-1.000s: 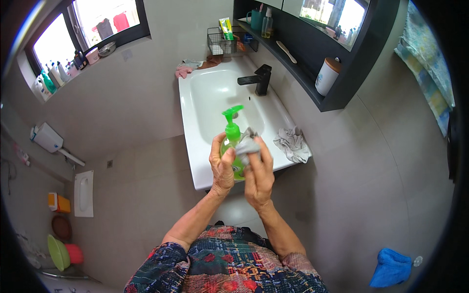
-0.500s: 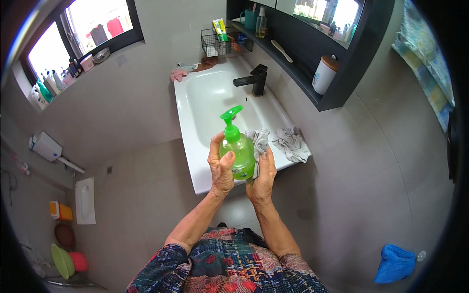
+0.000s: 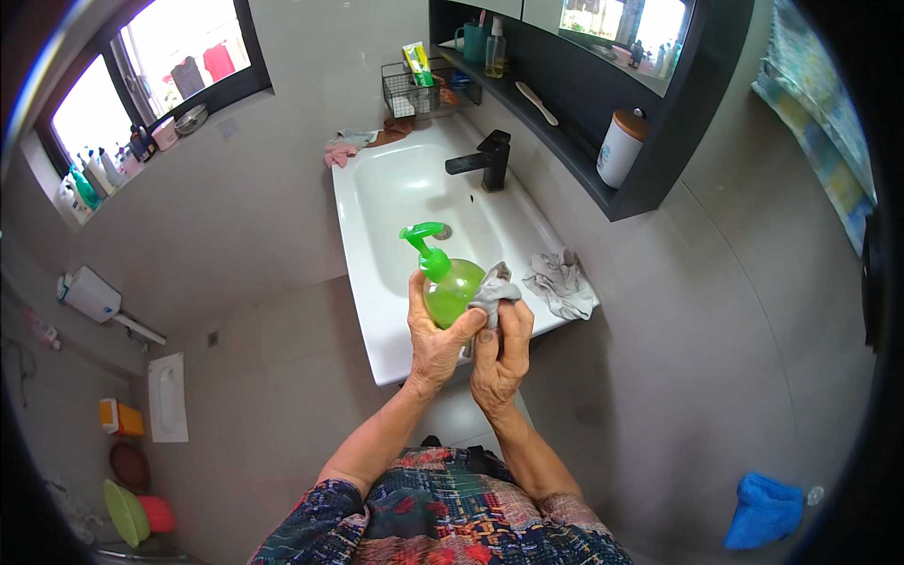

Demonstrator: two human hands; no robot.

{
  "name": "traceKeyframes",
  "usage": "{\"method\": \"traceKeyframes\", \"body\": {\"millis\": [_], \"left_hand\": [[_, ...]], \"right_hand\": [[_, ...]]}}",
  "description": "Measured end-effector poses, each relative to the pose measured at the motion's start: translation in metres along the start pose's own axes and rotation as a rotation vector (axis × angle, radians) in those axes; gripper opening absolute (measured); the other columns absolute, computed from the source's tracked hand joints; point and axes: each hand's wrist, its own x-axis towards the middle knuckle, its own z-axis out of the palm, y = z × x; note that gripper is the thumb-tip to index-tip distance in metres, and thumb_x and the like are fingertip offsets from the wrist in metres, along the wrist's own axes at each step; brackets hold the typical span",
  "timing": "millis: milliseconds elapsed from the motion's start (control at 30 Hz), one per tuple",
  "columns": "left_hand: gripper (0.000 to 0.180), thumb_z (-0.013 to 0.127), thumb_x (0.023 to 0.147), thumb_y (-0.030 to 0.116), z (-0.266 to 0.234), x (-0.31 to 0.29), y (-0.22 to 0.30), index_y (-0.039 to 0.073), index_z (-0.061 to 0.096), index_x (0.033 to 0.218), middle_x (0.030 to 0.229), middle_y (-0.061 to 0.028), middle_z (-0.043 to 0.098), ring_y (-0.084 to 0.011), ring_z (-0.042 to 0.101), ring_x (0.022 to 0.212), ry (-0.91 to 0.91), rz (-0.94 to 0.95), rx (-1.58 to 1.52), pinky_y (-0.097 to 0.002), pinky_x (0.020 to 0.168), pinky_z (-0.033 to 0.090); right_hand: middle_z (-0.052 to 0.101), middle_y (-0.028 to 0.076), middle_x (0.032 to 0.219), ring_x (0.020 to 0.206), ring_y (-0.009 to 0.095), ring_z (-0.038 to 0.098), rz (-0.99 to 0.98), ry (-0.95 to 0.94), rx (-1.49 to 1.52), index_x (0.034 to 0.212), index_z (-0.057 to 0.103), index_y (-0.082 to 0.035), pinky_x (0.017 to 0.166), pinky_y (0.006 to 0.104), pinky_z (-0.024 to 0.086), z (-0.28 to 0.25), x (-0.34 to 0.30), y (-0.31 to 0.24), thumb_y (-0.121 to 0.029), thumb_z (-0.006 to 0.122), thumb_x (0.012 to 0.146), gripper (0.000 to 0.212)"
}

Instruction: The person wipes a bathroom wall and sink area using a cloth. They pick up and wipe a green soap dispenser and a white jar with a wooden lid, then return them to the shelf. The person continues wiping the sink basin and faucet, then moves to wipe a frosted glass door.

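Observation:
A green pump bottle with a bright green pump head is held over the near part of the white washbasin, tilted to the left. My left hand is closed around its left and lower side, the thumb reaching across toward the cloth. My right hand pinches a grey cloth against the bottle's right side. The bottle's lower part is hidden behind my fingers. A second grey cloth lies crumpled on the basin's right rim.
A black faucet stands at the basin's back edge. Behind it are a wire basket and a dark shelf with a lidded white canister. Small pink and grey cloths rest on the far left corner.
The bottle has turned and leaned left, its pump head swinging left and down. My left thumb has moved from the bottle's front toward the cloth, and my right fingers have bunched the cloth.

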Motion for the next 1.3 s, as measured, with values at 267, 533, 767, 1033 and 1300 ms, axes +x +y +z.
{"method": "traceKeyframes", "body": {"millis": [267, 533, 767, 1033, 1300], "left_hand": [[0.084, 0.088, 0.063, 0.019, -0.013, -0.003, -0.014, 0.01, 0.039, 0.131, 0.119, -0.0014, 0.053, -0.0123, 0.052, 0.108, -0.107, -0.076, -0.081, -0.0284, 0.092, 0.046], [0.105, 0.087, 0.064, 0.022, -0.012, 0.0, -0.009, 0.012, 0.015, 0.14, 0.125, -0.0139, 0.047, -0.0221, 0.051, 0.113, -0.171, -0.158, 0.026, -0.0343, 0.096, 0.046], [0.085, 0.085, 0.067, 0.018, -0.019, 0.001, -0.014, 0.012, 0.025, 0.127, 0.113, -0.0097, 0.051, -0.0171, 0.055, 0.103, -0.121, -0.172, -0.092, -0.0268, 0.082, 0.053], [0.083, 0.088, 0.063, 0.021, -0.028, -0.002, -0.014, 0.012, 0.031, 0.122, 0.111, -0.0054, 0.053, -0.0139, 0.056, 0.1, -0.261, -0.17, -0.08, -0.0259, 0.084, 0.05], [0.077, 0.087, 0.064, 0.014, -0.027, -0.008, -0.006, 0.013, 0.035, 0.121, 0.11, -0.0039, 0.052, -0.0138, 0.053, 0.103, -0.266, -0.178, 0.021, -0.0272, 0.086, 0.049]], "right_hand": [[0.056, 0.013, 0.115, 0.109, 0.029, 0.047, 0.078, -0.211, -0.141, 0.111, 0.062, 0.001, 0.093, 0.0419, 0.036, -0.015, 0.045, -0.002, -0.018, 0.049, 0.091, 0.031], [0.058, 0.017, 0.113, 0.105, 0.028, 0.055, 0.46, -0.502, 0.256, 0.108, 0.062, 0.003, 0.088, 0.0337, 0.044, -0.021, 0.077, 0.012, -0.01, 0.047, 0.092, 0.026], [0.054, 0.015, 0.117, 0.106, 0.028, 0.054, 0.042, -0.174, -0.076, 0.114, 0.061, 0.003, 0.089, 0.0341, 0.045, -0.015, 0.032, -0.005, -0.004, 0.057, 0.087, 0.028], [0.051, 0.009, 0.095, 0.084, 0.02, 0.052, 0.104, -0.144, -0.02, 0.108, 0.064, -0.003, 0.072, 0.0292, 0.045, -0.029, 0.023, -0.013, -0.007, 0.07, 0.075, 0.034], [0.05, 0.009, 0.093, 0.083, 0.017, 0.05, 0.432, -0.299, 0.144, 0.117, 0.058, 0.002, 0.076, 0.0269, 0.042, -0.02, 0.049, -0.006, -0.014, 0.049, 0.092, 0.032]]}}
